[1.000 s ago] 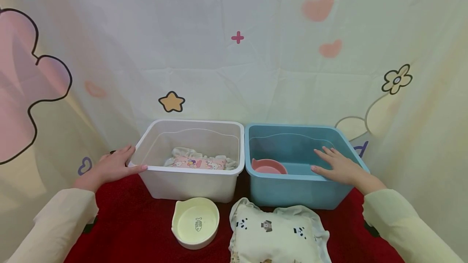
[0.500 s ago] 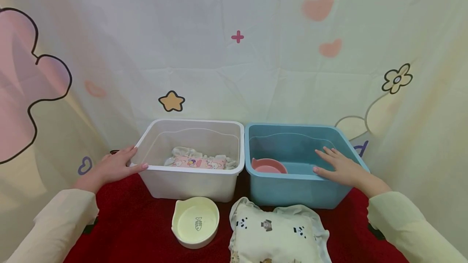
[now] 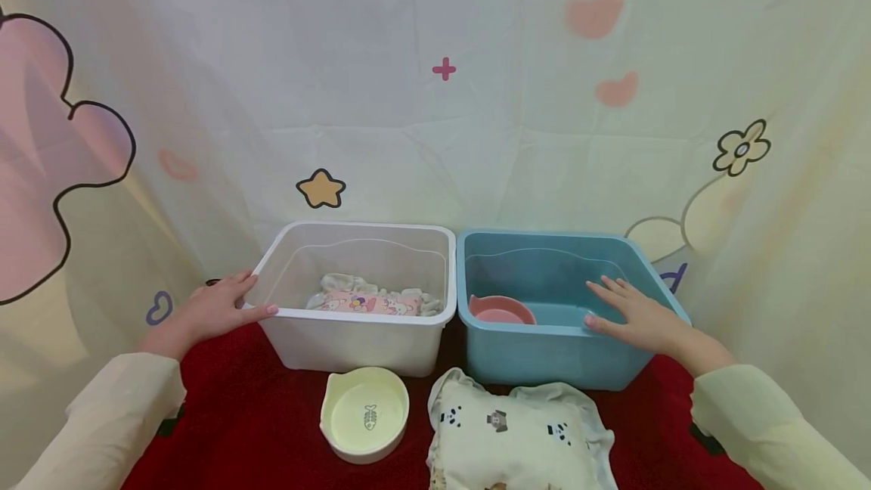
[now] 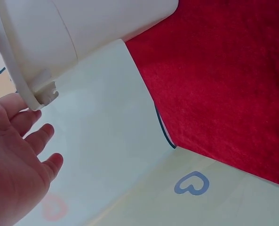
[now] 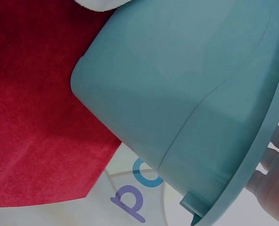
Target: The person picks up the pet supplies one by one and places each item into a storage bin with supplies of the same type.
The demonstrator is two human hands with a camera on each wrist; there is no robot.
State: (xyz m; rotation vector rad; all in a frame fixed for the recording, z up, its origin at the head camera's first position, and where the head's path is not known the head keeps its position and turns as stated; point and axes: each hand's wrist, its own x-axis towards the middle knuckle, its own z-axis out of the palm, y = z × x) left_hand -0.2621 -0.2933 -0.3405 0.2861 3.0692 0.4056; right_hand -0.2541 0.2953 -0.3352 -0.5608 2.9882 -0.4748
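White plastic forms the left bin (image 3: 354, 342), which stands upright beside a blue bin (image 3: 551, 358), their rims meeting or nearly so. The left hand (image 3: 214, 308) rests on the white bin's outer front corner, its fingers loosely extended and its thumb along the front rim. The right hand (image 3: 636, 316) is spread, fingers apart, over the blue bin's outer front corner; whether its palm touches the rim I cannot tell. Inside the white bin lies a pink frilled pillow (image 3: 370, 302); a pink dish (image 3: 502, 310) sits at the blue bin's left end. Just in front, a pale yellow dish (image 3: 364, 414) with a fishbone print and a cream animal-print pillow (image 3: 510, 441) lie on red cloth (image 3: 238, 414). A printed curtain (image 3: 381, 59) hangs behind.
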